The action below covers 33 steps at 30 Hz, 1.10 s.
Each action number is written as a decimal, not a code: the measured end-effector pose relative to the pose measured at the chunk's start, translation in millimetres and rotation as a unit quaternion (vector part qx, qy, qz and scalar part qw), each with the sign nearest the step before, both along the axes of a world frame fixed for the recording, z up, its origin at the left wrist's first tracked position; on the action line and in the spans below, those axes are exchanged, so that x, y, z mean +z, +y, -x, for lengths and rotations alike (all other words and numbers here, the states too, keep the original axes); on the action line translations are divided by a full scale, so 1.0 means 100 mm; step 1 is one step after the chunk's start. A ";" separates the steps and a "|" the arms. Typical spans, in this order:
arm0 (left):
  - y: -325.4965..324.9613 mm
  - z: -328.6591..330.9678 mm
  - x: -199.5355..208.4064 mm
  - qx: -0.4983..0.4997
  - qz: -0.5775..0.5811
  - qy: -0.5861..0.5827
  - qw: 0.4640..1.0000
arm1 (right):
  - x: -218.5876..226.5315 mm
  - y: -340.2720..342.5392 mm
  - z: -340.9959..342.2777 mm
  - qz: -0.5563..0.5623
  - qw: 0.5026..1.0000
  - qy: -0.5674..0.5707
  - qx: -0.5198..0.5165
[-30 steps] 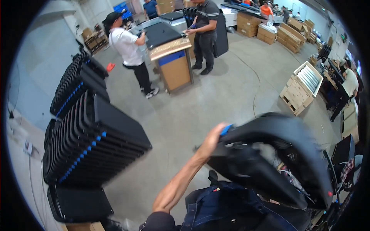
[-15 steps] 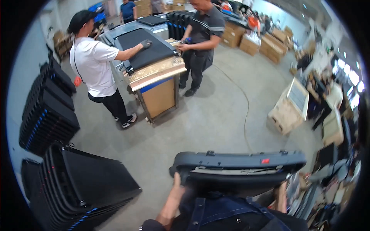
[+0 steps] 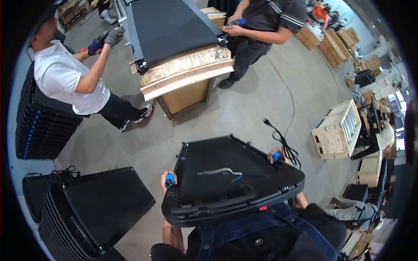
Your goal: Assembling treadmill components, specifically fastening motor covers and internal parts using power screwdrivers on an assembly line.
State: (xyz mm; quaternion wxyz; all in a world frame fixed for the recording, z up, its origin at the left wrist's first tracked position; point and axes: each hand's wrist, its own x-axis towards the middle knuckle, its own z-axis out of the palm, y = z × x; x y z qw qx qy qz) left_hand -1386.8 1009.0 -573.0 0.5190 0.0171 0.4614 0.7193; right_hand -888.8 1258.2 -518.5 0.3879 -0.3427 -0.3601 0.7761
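In front of my body I carry a black walking-pad treadmill (image 3: 209, 165), its broad flat face turned up. Vent slots run along its near end, and a loose grey ribbon cable (image 3: 215, 171) lies on the face. My left hand (image 3: 166, 180) is closed round the left edge, beside a blue piece. Gripping the right edge near another blue piece is my right hand (image 3: 276, 155). A coiled black power cord (image 3: 285, 150) with a plug stands out beyond that hand. Part of my right forearm is hidden under the treadmill.
Ahead, another treadmill (image 3: 174, 30) lies on a wooden-topped workbench (image 3: 187, 82). A person in white (image 3: 65, 74) and one in dark grey (image 3: 270, 21) stand beside it, each with a power tool. Stacked treadmills (image 3: 109, 204) rise at left; a wooden crate (image 3: 333, 139) stands right.
The treadmill has tipped so its broad face shows instead of mainly its end, and its cord has come into view. The white-shirted person's hand has left the bench treadmill.
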 end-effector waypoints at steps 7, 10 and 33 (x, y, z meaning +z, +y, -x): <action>0.95 0.36 -0.37 0.066 -0.022 -0.006 0.998 | -0.51 2.58 1.08 0.001 0.980 0.038 0.198; 1.22 0.52 -0.32 0.160 -0.016 -0.092 0.983 | -0.35 3.00 1.54 0.163 0.967 0.057 0.186; 1.55 0.83 -1.29 -0.352 0.313 0.044 0.881 | -1.00 -4.95 -0.15 0.525 0.692 -0.315 -0.382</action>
